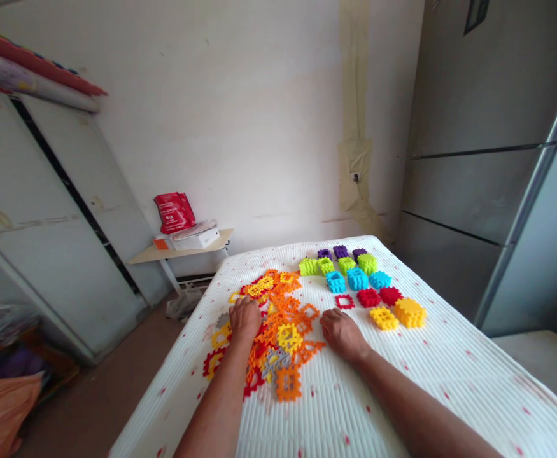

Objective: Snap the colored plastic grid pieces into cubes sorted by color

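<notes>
Where orange and yellow plastic lattice squares heap on a ribbed white mattress, left hand lies atop them, grip unclear; right hand lies open, just beside.

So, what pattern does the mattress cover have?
The mattress cover is white, ribbed, red-flecked; see the head view.

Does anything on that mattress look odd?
The mostly orange, red and yellow plastic lattice pieces lie in a jumbled heap under the left hand, unlike the stacked blocks set out in tidy colour-grouped rows.
</notes>
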{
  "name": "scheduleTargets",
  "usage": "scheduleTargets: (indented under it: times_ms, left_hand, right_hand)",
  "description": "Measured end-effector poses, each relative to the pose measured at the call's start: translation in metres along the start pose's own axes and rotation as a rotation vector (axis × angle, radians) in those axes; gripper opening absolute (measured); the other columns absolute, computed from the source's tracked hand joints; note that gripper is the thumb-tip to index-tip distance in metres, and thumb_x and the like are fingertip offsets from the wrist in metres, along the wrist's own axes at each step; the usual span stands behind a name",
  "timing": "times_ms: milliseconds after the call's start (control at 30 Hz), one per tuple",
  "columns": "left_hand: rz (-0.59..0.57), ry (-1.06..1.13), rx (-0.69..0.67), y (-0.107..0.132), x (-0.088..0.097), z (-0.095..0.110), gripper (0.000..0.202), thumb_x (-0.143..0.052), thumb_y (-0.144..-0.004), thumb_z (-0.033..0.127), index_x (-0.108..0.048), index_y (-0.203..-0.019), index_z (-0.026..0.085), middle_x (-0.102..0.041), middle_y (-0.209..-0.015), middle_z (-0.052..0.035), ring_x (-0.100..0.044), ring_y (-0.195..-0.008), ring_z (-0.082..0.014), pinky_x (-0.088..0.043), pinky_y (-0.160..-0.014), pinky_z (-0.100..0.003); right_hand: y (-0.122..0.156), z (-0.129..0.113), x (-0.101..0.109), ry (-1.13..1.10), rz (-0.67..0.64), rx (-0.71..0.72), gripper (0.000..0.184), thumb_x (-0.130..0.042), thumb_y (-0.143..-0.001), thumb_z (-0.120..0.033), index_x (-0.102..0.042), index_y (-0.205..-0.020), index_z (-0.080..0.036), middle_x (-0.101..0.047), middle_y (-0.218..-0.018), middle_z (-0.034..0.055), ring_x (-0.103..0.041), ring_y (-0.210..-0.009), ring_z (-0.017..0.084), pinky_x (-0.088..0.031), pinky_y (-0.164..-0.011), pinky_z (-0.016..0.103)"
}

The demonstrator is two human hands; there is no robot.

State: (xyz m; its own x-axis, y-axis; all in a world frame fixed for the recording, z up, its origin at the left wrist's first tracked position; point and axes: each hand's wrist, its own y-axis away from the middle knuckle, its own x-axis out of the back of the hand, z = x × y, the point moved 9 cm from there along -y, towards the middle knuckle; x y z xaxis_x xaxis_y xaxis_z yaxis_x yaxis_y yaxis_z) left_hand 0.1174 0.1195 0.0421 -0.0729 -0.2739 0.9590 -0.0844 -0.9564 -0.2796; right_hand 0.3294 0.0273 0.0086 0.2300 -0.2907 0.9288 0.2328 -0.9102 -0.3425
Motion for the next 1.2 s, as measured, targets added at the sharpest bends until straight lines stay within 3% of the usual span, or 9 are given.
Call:
scheduleTargets:
  times_ms: [267, 367, 500, 633, 767, 967, 1100, 1200]
  left_hand:
    - [0.119, 0.169, 0.093, 0.001, 0.034, -0.012, 0.032, -0.035, -0.087, 0.025, -0.066, -0.092, 0.018, -0.066, -0.097, -0.0093, -0.057, -0.095, -0.021, -0.042, -0.081, -0.03]
    - [0.16, 0.289, 0.107, 0.014, 0.037, -0.006, 0.034, -0.031, -0.089, 0.025, -0.062, -0.099, 0.021, -0.068, -0.097, -0.0046, -0.061, -0.088, -0.0163, -0.044, -0.075, -0.024]
    - [0.221, 0.662, 0.118, 0.043, 0.027, 0.011, 0.032, -0.032, -0.088, 0.032, -0.06, -0.101, 0.021, -0.07, -0.084, -0.0029, -0.064, -0.073, -0.0163, -0.046, -0.065, -0.025]
    - [0.164, 0.89, -0.038, 0.064, 0.015, 0.049, 0.031, -0.036, -0.085, 0.036, -0.06, -0.096, 0.019, -0.068, -0.074, -0.0034, -0.064, -0.068, -0.017, -0.049, -0.064, -0.026]
    - [0.265, 0.896, -0.247, 0.075, 0.03, 0.075, 0.021, -0.045, -0.081, 0.032, -0.062, -0.083, 0.02, -0.067, -0.086, -0.0059, -0.063, -0.081, -0.0173, -0.05, -0.076, -0.029]
    - [0.339, 0.864, -0.408, 0.083, 0.041, 0.089, 0.014, -0.05, -0.08, 0.029, -0.061, -0.078, 0.021, -0.065, -0.085, -0.0054, -0.062, -0.084, -0.0165, -0.051, -0.08, -0.03]
    - [0.351, 0.854, -0.451, 0.088, 0.038, 0.097, 0.012, -0.052, -0.08, 0.027, -0.062, -0.077, 0.02, -0.063, -0.087, -0.0065, -0.062, -0.086, -0.0169, -0.051, -0.081, -0.031]
    - [0.318, 0.889, -0.416, 0.087, 0.033, 0.098, 0.015, -0.052, -0.079, 0.026, -0.063, -0.087, 0.02, -0.063, -0.094, -0.0077, -0.061, -0.086, -0.0171, -0.052, -0.079, -0.031]
  right_hand:
    - [0.0, -0.002, 0.005, -0.025, 0.03, 0.005, 0.022, -0.041, -0.083, -0.01, -0.059, -0.074, -0.017, -0.06, -0.081, 0.0043, -0.051, -0.079, 0.016, -0.038, -0.073, 0.026]
    - [0.0, -0.002, 0.007, -0.066, 0.061, 0.006, 0.023, -0.041, -0.084, -0.011, -0.06, -0.073, -0.017, -0.061, -0.079, 0.0044, -0.053, -0.079, 0.016, -0.04, -0.074, 0.026]
    - [0.001, 0.007, 0.014, -0.258, 0.122, -0.066, 0.024, -0.04, -0.084, -0.014, -0.063, -0.078, -0.017, -0.064, -0.082, 0.0059, -0.057, -0.08, 0.016, -0.043, -0.073, 0.026]
    - [0.004, 0.017, 0.025, -0.643, 0.204, -0.157, 0.028, -0.042, -0.088, -0.033, -0.064, -0.089, -0.016, -0.067, -0.088, 0.0067, -0.06, -0.079, 0.016, -0.045, -0.072, 0.027]
    - [0.007, 0.013, 0.034, -0.896, 0.216, -0.147, 0.033, -0.047, -0.085, -0.045, -0.063, -0.093, -0.017, -0.066, -0.087, 0.005, -0.059, -0.076, 0.015, -0.046, -0.069, 0.027]
    - [0.008, 0.011, 0.031, -1.035, 0.225, -0.17, 0.027, -0.061, -0.075, -0.039, -0.06, -0.091, -0.018, -0.062, -0.08, 0.0008, -0.054, -0.068, 0.012, -0.044, -0.062, 0.024]
    - [0.004, 0.019, 0.014, -1.313, 0.241, -0.226, 0.025, -0.067, -0.066, -0.031, -0.057, -0.086, -0.019, -0.058, -0.073, -0.0026, -0.051, -0.062, 0.01, -0.043, -0.058, 0.023]
    - [0.001, 0.023, 0.003, -1.498, 0.225, -0.276, 0.028, -0.068, -0.061, -0.027, -0.056, -0.085, -0.019, -0.055, -0.065, -0.0048, -0.048, -0.055, 0.009, -0.042, -0.052, 0.022]
